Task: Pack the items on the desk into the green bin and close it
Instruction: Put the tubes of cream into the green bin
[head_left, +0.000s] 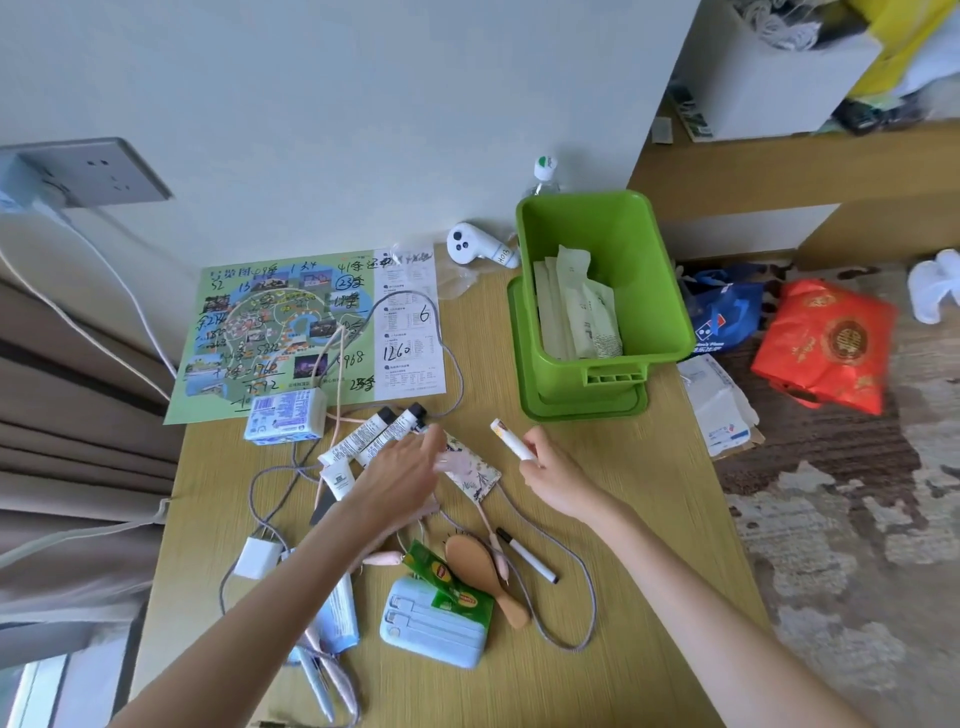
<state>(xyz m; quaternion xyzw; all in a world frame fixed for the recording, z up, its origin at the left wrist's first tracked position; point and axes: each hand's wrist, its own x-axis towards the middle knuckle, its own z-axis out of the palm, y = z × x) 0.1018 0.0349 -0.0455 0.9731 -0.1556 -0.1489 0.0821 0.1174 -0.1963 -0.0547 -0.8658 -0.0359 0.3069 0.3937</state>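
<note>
green plastic formed the bin (623, 234), which stood open-topped at the far right of the wooden desk (649, 519), resting on a matching green lid (582, 408). pale paper sachets (582, 306) leaned upright inside it, toward its left wall.

the person's right hand (556, 473) hovered near the front of the bin, its thumb and fingers pinched round a small white stick (509, 439) whose free end pointed up and to the left. the left hand (400, 473) lay stretched out, fingers straight and holding nothing, over the edge of a floral pouch (475, 475) and the lower ends of two white tubes (363, 434). whether its fingertips touched the pouch could not be told.

other items lay scattered on the desk. a blue tissue pack (285, 415) sat on the near edge of a printed map (291, 327) covered in handwriting. nearer the person lay a black marker (527, 555), a wooden hairbrush (480, 571), green tea packets (441, 574) on a pale blue power bank (434, 626), and a white charger plug (257, 558). a grey cable (587, 587) looped among them. a white controller (478, 245) lay by the wall, just left of the bin.
</note>
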